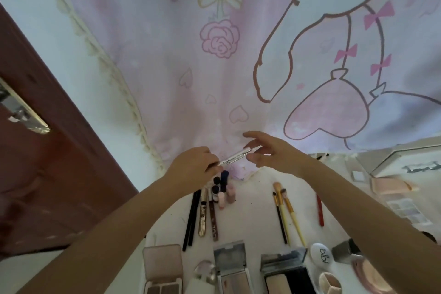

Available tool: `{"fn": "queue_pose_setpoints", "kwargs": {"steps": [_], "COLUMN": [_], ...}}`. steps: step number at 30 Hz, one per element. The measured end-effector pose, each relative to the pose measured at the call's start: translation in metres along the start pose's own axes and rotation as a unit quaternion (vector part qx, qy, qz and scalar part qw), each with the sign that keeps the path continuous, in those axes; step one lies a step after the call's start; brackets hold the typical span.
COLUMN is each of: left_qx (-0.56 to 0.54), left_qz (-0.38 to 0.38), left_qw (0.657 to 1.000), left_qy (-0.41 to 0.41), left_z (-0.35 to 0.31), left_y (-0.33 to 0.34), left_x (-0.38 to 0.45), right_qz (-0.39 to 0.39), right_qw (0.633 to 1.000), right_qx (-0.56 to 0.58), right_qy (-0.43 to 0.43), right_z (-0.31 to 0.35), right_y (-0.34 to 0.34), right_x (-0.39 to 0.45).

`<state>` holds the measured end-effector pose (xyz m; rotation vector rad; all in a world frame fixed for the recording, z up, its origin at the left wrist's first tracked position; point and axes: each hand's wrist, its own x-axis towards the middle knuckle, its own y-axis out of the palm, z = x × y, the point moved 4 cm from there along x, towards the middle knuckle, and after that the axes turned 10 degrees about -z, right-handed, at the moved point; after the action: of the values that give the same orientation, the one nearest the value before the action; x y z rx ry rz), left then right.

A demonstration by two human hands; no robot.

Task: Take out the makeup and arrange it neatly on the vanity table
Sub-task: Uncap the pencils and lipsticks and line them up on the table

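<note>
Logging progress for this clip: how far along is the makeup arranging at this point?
Well along. Pencils and tubes, brushes and open palettes already lie in rows on the vanity table. In hand: a silver pen, pinched by the left hand, the right hand open at its tip. Left: placing it; items at far right look looser.

One head-worn wide-angle view — forward and down, close over the vanity table [253, 207] and curtain [191, 67].
</note>
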<state>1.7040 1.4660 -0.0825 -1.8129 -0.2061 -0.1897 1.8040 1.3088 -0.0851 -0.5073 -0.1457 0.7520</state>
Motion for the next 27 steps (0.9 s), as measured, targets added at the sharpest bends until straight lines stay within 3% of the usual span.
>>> {"fn": "queue_pose_setpoints", "kwargs": {"steps": [5,9,12,17,27], "left_qx": [-0.008,-0.008,0.026,0.006,0.009], "left_qz": [0.061,0.140,0.199,0.197,0.190], "left_qw": [0.992,0.966,0.946,0.921,0.939], "left_qy": [-0.106,-0.218,-0.253,-0.335,-0.288], "left_z": [0.054,0.099,0.109,0.112,0.105], "left_y": [0.046,0.085,0.109,0.138,0.162], "left_x": [-0.034,-0.075,-0.091,-0.091,-0.089], "right_qz": [-0.044,0.046,0.103,0.166,0.183], "right_qw": [0.991,0.955,0.934,0.878,0.894], "right_qx": [-0.058,-0.273,-0.332,-0.443,-0.403], "right_qy": [0.116,0.108,0.083,0.078,0.070], "right_z": [-0.069,-0.124,-0.151,-0.180,-0.189], "right_y": [0.021,0.056,0.084,0.112,0.107], "right_x": [-0.009,-0.025,-0.030,-0.036,-0.042]}}
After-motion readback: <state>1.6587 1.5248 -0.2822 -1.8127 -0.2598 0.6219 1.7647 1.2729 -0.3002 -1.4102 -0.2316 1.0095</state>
